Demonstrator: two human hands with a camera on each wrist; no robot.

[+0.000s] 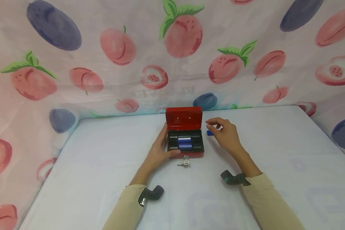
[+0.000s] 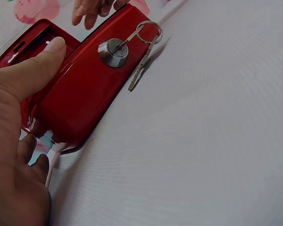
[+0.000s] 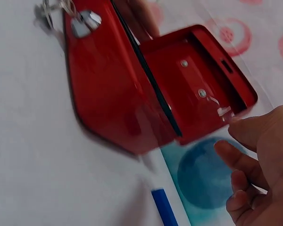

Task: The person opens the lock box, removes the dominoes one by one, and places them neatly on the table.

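A red cash box (image 1: 190, 155) stands on the table with its lid (image 1: 184, 118) raised. Its black tray (image 1: 198, 140) holds blue-and-white bars (image 1: 185, 143) in the middle compartment. My left hand (image 1: 158, 152) grips the box's left side, thumb over the front rim and fingers along the side. Beside the right edge of the lid, my right hand (image 1: 225, 132) hovers with loosely bent fingers and nothing between them. A blue bar (image 3: 165, 207) lies on the table near the box, partly hidden behind this hand in the head view.
One key sits in the front lock (image 2: 113, 52), and a second key (image 2: 140, 69) hangs from its ring against the white tablecloth (image 1: 103, 166). Behind the table rises a fruit-print cloth (image 1: 149, 38). Each wrist carries a dark camera mount (image 1: 233, 178).
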